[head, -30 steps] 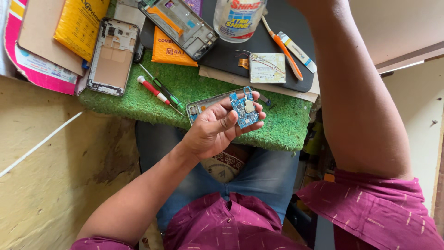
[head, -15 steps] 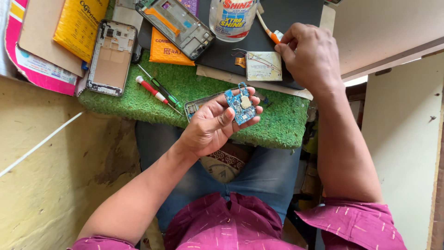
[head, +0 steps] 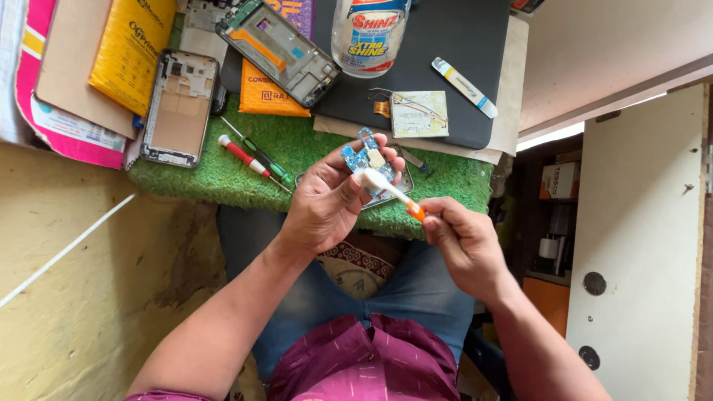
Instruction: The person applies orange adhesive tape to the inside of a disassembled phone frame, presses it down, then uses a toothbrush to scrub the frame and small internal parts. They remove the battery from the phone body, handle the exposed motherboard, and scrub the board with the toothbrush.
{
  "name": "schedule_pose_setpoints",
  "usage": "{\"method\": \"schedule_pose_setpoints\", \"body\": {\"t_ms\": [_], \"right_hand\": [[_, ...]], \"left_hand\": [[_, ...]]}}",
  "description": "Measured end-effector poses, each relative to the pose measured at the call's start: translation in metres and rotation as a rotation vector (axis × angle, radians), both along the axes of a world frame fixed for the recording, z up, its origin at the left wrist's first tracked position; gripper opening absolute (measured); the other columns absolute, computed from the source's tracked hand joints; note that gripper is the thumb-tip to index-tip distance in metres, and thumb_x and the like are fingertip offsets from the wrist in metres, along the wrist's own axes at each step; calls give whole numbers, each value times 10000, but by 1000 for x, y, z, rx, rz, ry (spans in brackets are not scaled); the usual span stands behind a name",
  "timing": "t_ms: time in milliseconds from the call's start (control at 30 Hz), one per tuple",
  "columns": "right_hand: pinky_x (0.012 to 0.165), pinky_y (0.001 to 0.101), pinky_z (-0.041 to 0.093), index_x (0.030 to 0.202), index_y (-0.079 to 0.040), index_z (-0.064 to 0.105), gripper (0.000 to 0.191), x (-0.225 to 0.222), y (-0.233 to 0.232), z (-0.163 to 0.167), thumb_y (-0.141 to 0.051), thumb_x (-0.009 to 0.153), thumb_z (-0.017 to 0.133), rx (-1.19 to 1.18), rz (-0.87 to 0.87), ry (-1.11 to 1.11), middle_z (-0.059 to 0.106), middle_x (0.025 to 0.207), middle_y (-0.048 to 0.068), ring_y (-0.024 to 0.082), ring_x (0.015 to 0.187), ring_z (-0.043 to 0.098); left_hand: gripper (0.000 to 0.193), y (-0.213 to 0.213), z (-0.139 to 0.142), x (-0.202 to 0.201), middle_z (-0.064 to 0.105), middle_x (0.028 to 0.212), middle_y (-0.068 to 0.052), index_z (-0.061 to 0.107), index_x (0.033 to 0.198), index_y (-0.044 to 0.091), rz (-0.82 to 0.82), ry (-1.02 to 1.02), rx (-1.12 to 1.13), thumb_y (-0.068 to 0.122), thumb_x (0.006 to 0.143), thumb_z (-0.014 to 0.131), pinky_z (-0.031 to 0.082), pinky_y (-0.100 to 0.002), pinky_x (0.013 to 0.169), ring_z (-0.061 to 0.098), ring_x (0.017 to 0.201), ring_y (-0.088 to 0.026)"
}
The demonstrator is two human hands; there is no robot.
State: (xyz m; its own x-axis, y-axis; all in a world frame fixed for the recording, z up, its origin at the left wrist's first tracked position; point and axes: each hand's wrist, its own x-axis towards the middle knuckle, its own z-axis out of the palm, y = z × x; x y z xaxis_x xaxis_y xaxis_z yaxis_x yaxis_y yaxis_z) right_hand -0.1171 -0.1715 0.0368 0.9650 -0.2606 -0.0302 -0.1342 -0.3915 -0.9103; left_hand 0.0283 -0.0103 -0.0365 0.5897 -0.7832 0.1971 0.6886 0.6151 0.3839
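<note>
Yellow stained wall (head: 89,312) left; white door (head: 639,245) right; daylight.

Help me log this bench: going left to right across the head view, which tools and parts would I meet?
Phone back frame → red-handled screwdriver → left hand holding a blue circuit board → orange-and-white brush → right hand → white tube.

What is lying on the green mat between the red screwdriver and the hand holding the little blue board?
In the head view, a green-handled screwdriver lies between the red screwdriver and the left hand holding the blue circuit board; otherwise only green mat.
</note>
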Motion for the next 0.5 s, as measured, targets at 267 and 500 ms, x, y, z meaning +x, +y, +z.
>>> {"method": "schedule_pose_setpoints", "body": {"t_ms": [267,500], "right_hand": [[630,263,495,1095,-19,715,136,8,-8,-12,-48,1026,601,-373,-39,-119,659,798,97,125,659,593],[582,304,466,1108,-31,746,154,2,-20,-35,-100,1054,619,-336,-177,61,627,700,110,191,610,543]], "left_hand": [[590,2,5,2,661,1349,-152,540,1467,-30,65,-69,8,215,995,795,471,-434,1204,632,1290,-262],[613,2,-6,4,649,1356,-143,537,1477,-34,94,-67,63,194,977,810,498,-426,1176,619,1301,-243]]}}
